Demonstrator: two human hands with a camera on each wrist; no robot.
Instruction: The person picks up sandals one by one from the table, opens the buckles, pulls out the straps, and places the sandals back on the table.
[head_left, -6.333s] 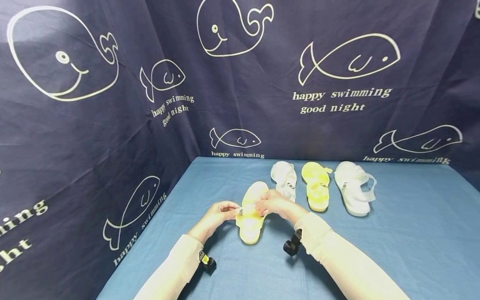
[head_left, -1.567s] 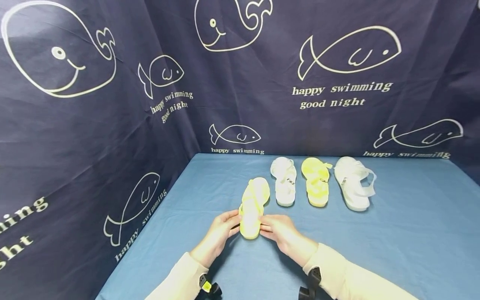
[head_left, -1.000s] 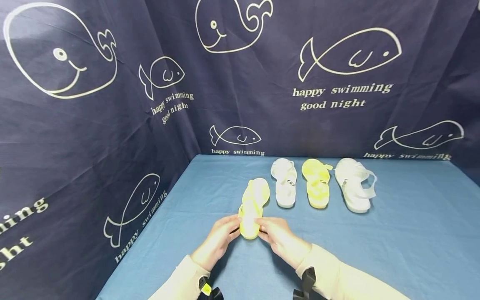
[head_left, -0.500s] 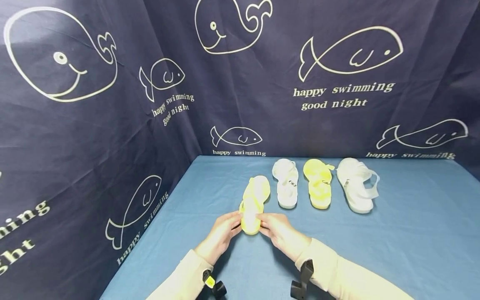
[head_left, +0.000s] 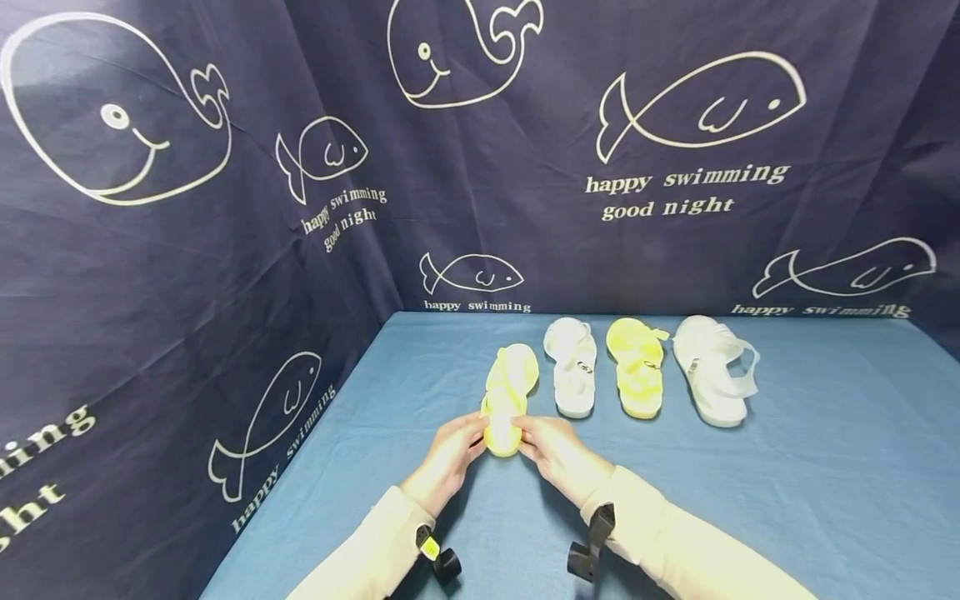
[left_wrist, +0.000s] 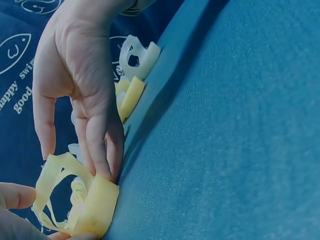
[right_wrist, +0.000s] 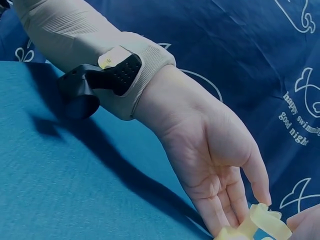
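A pale yellow sandal (head_left: 508, 383) lies on the blue cloth, toe pointing away, in line with the left end of a row of sandals. My left hand (head_left: 444, 460) holds its heel end from the left, and my right hand (head_left: 557, 454) from the right, thumbs on the upper side. In the left wrist view the heel strap of the yellow sandal (left_wrist: 100, 210) stands up as a loop between the right hand (left_wrist: 80, 65) and the left fingers (left_wrist: 17, 195). The right wrist view shows the left hand (right_wrist: 200, 142) bent over the sandal (right_wrist: 250, 225), cut off at the bottom.
Right of the held sandal stand a white sandal (head_left: 573, 371), a brighter yellow sandal (head_left: 637, 375) and a larger white sandal (head_left: 712, 375) with a raised strap. Behind the blue-covered table (head_left: 825, 467) hangs a navy curtain (head_left: 562, 233) with whales and fish; it also closes the left side.
Earlier both hands were at the sandal's middle, the left pinching a pale strap. They have since moved to the heel end, and the sandal has slid slightly away toward the row.
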